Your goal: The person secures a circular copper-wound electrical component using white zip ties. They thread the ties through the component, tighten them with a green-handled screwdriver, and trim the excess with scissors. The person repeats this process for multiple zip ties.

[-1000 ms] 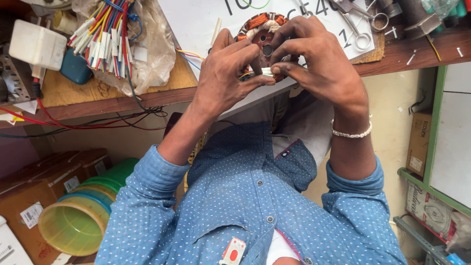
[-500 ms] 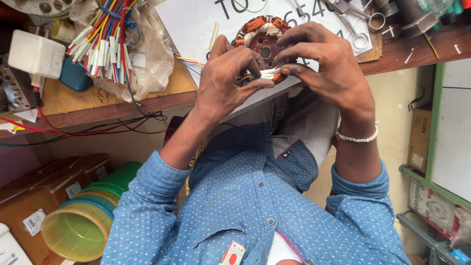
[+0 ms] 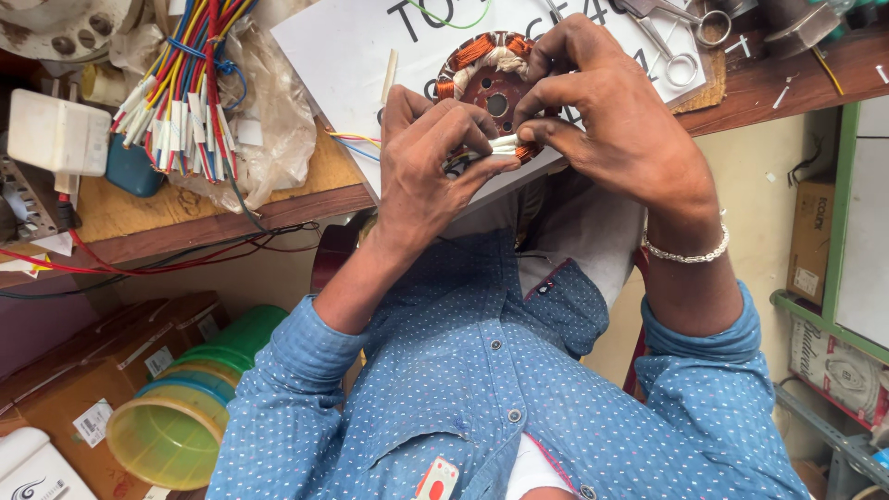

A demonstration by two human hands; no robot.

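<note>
Stator: we see a round motor stator [image 3: 491, 88] with copper windings resting on a white sheet [image 3: 352, 65] at the near edge of the wooden bench [image 3: 120, 218].
Sleeves: small white insulating sleeves [image 3: 505, 143] sit at the stator's near rim, right between our fingertips.
Left grip: our left hand [image 3: 431, 171] is clenched, thumb and curled fingers pinching the white sleeves from the left.
Right grip: our right hand [image 3: 616, 130] arches over the stator's right side, its fingertips pinching the same sleeves from the right.
Position to grip: the sleeves lie inside both pinches; the stator body lies just beyond the fingertips, partly covered by the right hand.
Risk, wire: we judge that a hard tug could snap or kink the thin copper lead, since both pinches pull on one small spot.
Risk, edge: the stator sits near the bench edge, above our lap, so a push toward us could tip it off.
Risk, clutter: scissors [image 3: 681, 42] lie just beside the right hand, and a bundle of coloured wires [image 3: 185, 93] lies well to the left.
</note>
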